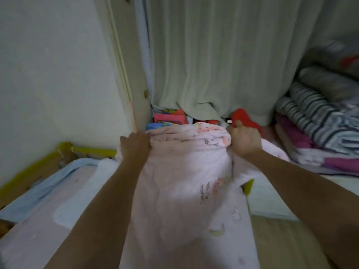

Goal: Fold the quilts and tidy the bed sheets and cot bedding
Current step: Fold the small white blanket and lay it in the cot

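A soft pale pink printed quilt (pixel 186 181) is held up, its bunched top gripped by the left hand (pixel 135 145) and the right hand (pixel 245 139)

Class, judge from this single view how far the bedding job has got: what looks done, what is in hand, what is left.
Done: a striped quilt lies folded on a stack at the right. In hand: the left hand and right hand each grip the bunched top of the pink quilt, held up and not yet folded. Left: the cot bedding below looks rumpled, with a blue cloth loose along its edge.
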Tool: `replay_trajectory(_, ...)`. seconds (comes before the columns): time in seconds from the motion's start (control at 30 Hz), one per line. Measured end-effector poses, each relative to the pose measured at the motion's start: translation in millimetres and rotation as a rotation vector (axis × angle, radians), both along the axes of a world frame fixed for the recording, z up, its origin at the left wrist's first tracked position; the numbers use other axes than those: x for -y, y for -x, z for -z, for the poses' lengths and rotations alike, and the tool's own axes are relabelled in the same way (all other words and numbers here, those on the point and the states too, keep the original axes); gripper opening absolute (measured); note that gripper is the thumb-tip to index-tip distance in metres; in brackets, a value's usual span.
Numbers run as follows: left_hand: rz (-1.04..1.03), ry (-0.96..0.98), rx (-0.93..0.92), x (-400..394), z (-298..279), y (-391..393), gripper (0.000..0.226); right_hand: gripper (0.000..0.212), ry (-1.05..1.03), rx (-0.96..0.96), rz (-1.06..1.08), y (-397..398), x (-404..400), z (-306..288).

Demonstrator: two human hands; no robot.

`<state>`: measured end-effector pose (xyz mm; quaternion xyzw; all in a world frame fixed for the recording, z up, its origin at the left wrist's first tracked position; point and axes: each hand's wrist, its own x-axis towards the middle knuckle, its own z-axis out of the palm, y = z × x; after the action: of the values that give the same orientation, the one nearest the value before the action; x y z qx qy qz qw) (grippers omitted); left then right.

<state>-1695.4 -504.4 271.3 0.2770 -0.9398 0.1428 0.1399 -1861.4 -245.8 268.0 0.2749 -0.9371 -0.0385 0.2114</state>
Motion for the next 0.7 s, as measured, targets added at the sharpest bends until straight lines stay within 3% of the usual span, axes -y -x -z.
replay_trajectory(0.17, 0.209, -0.040, -0.016, -101, -12, 85, 0.026, 0.034, 0.031, 0.028, 0.152, 18, -142, -36)
replay_trajectory(0.3, 0.493, -0.158, -0.088, -254, -38, 158, 0.022, 0.043, -0.040, 0.106, 0.531, 28, -307, -56)
replay_trajectory(0.4, 0.696, -0.276, -0.069, -376, -55, 194, 0.023, 0.066, 0.182, 0.164, 0.670, 27, -396, -51)
replay_trajectory(0.5, 0.860, -0.409, 0.041, -504, -59, 223, 0.017, 0.086, 0.325, 0.012, 0.340, 9, -447, -32)
replay_trajectory(0.6, 0.955, -0.428, 0.220, -617, -52, 249, 0.022, 0.058, -0.041, -0.317, -0.120, -12, -511, -2)
replay_trajectory(0.7, 0.970, -0.575, 0.342, -685, -41, 263, 0.024, 0.041, -0.375, -0.424, -0.252, -23, -581, 15)
